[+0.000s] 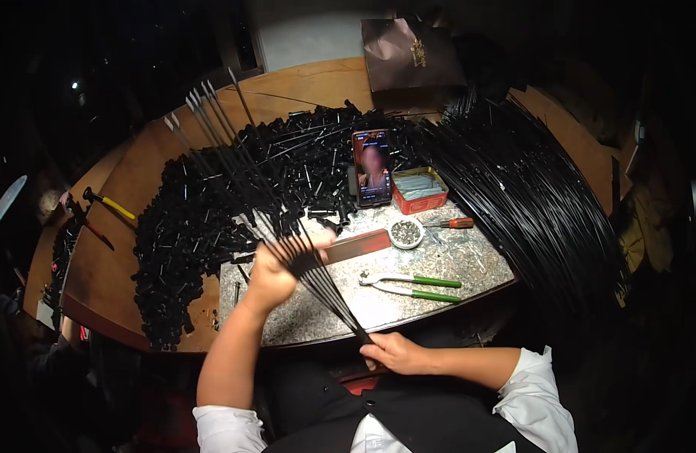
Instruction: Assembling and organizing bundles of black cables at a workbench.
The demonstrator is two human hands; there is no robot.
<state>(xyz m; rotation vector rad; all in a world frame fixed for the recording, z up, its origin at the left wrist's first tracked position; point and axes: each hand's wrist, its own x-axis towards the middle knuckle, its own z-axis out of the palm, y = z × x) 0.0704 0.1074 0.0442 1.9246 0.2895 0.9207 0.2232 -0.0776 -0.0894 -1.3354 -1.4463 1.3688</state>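
Note:
A bundle of thin black rods [327,287] slants across in front of me, its far ends fanned out and pale-tipped at the upper left. Around the middle of the bundle is my left hand [274,275], closed on the rods and slightly blurred. My right hand [397,353] grips their gathered near ends just off the table's front edge. Right of the rods, green-handled pincers [412,287] lie on the speckled board [302,321]. Close beyond my left hand is a reddish-brown rectangular block [363,245].
Black tubular parts [182,241] are heaped at left and back. Long black rods [521,196] lie piled at right. A phone [372,170], red tin [423,200], white bowl of small metal pieces [406,243], screwdriver [459,223], yellow-handled hammer [117,206] and dark paper bag [412,57] surround the work area.

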